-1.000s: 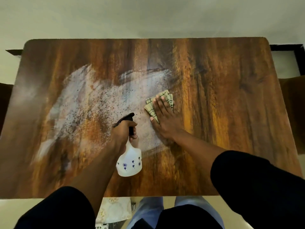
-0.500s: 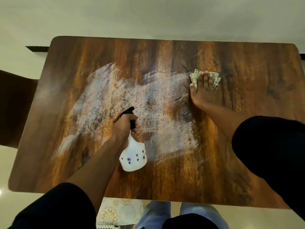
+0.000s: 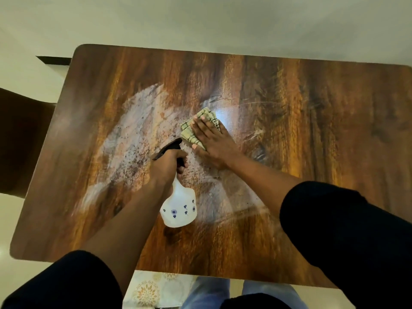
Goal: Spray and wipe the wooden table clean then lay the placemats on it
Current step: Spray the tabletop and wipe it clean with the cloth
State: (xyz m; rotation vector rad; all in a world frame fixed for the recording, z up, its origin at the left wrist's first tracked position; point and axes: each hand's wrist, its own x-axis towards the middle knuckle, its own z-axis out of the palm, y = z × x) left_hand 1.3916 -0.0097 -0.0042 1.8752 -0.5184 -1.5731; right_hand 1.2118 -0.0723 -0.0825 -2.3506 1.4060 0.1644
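The left hand (image 3: 166,165) grips a white spray bottle (image 3: 179,208) over the middle of the tabletop (image 3: 312,152). The right hand (image 3: 213,139), fingers flat, presses a folded cloth (image 3: 193,131) just beyond it. Patterned placemats (image 3: 153,288) show below the near edge.

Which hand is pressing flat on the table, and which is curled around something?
The right hand presses flat on the checked cloth. The left hand is curled around the spray bottle's neck.
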